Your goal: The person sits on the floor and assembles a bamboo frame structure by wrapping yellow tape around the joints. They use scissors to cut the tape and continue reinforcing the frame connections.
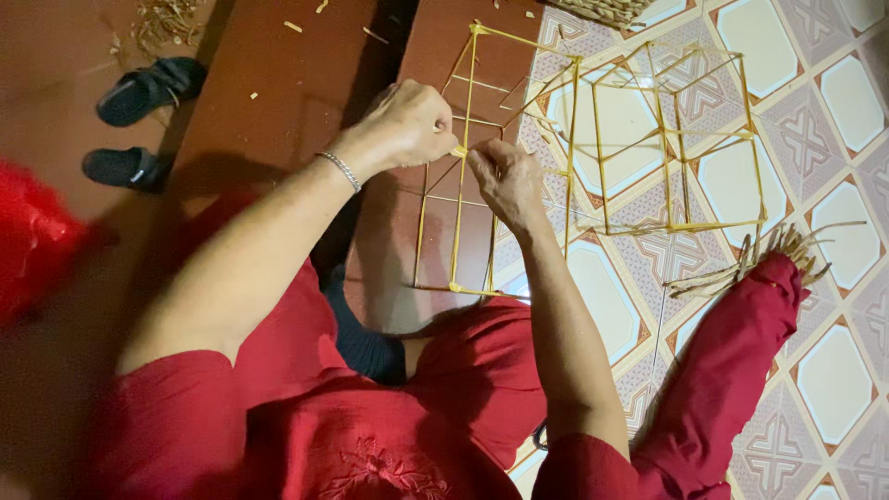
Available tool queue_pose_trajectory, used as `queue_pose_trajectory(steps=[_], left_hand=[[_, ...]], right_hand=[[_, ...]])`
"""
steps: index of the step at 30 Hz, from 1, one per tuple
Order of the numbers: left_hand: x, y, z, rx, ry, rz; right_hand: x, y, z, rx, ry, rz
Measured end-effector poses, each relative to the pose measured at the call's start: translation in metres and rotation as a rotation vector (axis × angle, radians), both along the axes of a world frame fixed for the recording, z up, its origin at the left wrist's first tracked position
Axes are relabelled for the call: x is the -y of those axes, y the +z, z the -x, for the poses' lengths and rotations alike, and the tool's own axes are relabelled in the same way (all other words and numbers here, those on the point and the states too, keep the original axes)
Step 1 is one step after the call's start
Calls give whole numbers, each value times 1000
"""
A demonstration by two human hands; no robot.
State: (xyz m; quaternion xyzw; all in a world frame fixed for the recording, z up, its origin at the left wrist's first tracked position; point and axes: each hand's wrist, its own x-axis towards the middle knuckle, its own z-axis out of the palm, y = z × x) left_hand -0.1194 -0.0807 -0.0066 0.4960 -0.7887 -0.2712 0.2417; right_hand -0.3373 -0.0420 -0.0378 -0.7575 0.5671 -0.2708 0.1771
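Observation:
A box-shaped frame of thin yellow bamboo sticks (463,222) stands upright in front of me, its bottom edge near my lap. My left hand (407,125) and my right hand (505,181) meet at a joint in the middle of the frame. Both pinch a small pale strip (459,150) at that joint, fingers closed around it. A silver bracelet (344,170) sits on my left wrist.
A second bamboo frame (676,139) rests on the patterned tiled floor (833,370) to the right. A bundle of sticks (769,255) pokes from red cloth at right. Two dark sandals (139,93) lie on the red-brown floor at left. A woven basket's edge (607,9) shows at top.

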Motion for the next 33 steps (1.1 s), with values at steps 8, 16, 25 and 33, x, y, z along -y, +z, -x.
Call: queue_pose_trajectory(steps=[8,16,25,33], left_hand=[[5,-17,14,-12,98,-176],[6,-22,17,-33,67,-461],[-2,-27,14,105,91,-500],[1,-21,-9,-179,-160,-511]], right_hand=[[0,3,-5,20,-53,-27],[0,16,-20,-17,-93,-54],[17,-24,-21,-336,104,409],[30,-10,38,240,-96,-96]])
